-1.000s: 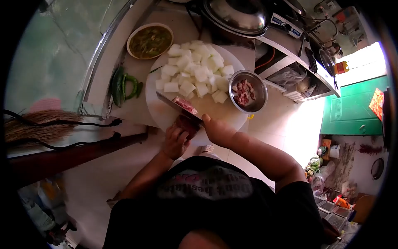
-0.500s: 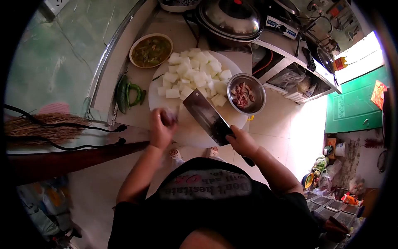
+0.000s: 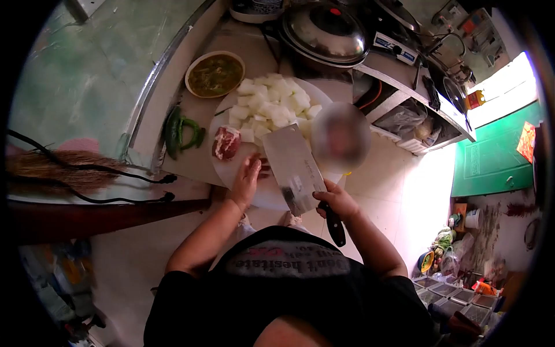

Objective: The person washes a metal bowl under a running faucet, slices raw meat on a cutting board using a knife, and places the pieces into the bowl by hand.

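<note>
The right hand (image 3: 340, 199) closes its grip where the handle joins the blade of the cleaver (image 3: 291, 162), presumably for close blade control. The broad face shows upward; contact with the board (image 3: 267, 195) cannot be determined. The left-hand grip is open and empty, the left hand (image 3: 248, 178) positioned between the meat (image 3: 226, 143) and the blade. The meat rests at the board's left side, beside the white cubes (image 3: 269, 101); the cubes occupy the far part, apparently leaving near-side working area. Green peppers (image 3: 173, 132) lie off the board on the surface (image 3: 186, 166).
</note>
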Available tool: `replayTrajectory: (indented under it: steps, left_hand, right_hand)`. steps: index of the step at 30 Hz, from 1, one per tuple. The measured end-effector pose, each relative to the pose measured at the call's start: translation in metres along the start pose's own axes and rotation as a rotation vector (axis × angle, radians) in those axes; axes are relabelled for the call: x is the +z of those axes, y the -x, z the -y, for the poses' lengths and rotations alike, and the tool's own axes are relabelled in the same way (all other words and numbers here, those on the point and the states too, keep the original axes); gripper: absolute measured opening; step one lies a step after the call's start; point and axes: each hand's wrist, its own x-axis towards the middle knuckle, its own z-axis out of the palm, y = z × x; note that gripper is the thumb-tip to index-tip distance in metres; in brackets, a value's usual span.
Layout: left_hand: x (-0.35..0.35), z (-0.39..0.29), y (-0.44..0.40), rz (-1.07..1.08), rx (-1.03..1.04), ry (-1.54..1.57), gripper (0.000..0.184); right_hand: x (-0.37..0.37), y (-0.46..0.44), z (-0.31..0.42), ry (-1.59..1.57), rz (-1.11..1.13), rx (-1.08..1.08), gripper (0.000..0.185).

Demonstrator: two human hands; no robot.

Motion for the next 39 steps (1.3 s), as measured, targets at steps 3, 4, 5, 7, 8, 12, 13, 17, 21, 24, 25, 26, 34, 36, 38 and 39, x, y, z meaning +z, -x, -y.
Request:
replayTrajectory:
  steps: [3,4,5,7,8,12,13,17,21,24,25,26,34,36,38,39]
  left_hand:
    - [0.023,-0.011,0.002,0.118,-0.325,0.720,0.036]
    - [0.028,-0.013,0.003,0.161,-0.432,0.963,0.039]
    - [0.030,-0.014,0.003,0.207,-0.540,1.206,0.041]
    - [0.027,-0.003,0.007,0.280,-0.320,0.838,0.041]
    - [0.027,0.008,0.003,0.290,-0.436,0.991,0.039]
    - [0.027,0.004,0.006,0.031,-0.515,0.899,0.039]
    - [0.019,0.011,0.005,0.109,-0.441,0.976,0.039]
    - [0.014,-0.013,0.009,-0.020,-0.243,0.581,0.048]
    - [0.004,-0.010,0.001,0.433,0.641,-0.939,0.049]
    - [0.000,0.005,0.012,0.495,0.707,-1.175,0.054]
    - [-0.004,0.007,0.018,0.478,0.723,-1.140,0.053]
    - [-0.007,0.009,0.023,0.462,0.739,-1.105,0.052]
    - [0.003,0.021,0.029,0.275,0.776,-0.931,0.033]
    - [0.004,0.026,0.028,0.260,0.782,-0.947,0.032]
    - [0.004,0.029,0.028,0.245,0.786,-0.964,0.031]
    - [0.005,0.029,0.026,0.256,0.804,-0.971,0.031]
  right_hand:
    - [0.009,0.003,0.006,-0.134,0.009,0.065,0.033]
    - [0.011,0.004,0.006,-0.183,0.019,0.079,0.034]
    - [0.013,0.004,0.006,-0.232,0.027,0.093,0.035]
    - [0.017,0.006,0.007,-0.275,0.077,0.090,0.035]
    - [0.018,0.008,0.009,-0.317,0.124,0.087,0.035]
    - [0.028,0.024,0.025,-0.299,0.002,0.043,0.033]
    - [0.022,0.029,0.026,-0.256,-0.037,-0.035,0.032]
    - [0.007,0.046,0.036,-0.160,-0.114,-0.213,0.030]
    - [0.005,0.054,0.034,-0.035,-0.206,-0.278,0.026]
    - [0.006,0.052,0.030,0.155,-0.254,-0.257,0.019]
    - [0.002,0.048,0.024,0.292,-0.325,-0.200,0.014]
    - [0.004,0.049,0.022,0.288,-0.328,-0.195,0.014]
    - [0.027,0.054,0.029,1.285,-0.281,-0.317,0.013]
    - [0.026,0.053,0.028,1.482,-0.171,-0.354,0.013]
    - [0.025,0.053,0.030,1.525,-0.142,-0.345,0.013]
    - [0.025,0.052,0.032,1.567,-0.115,-0.340,0.014]
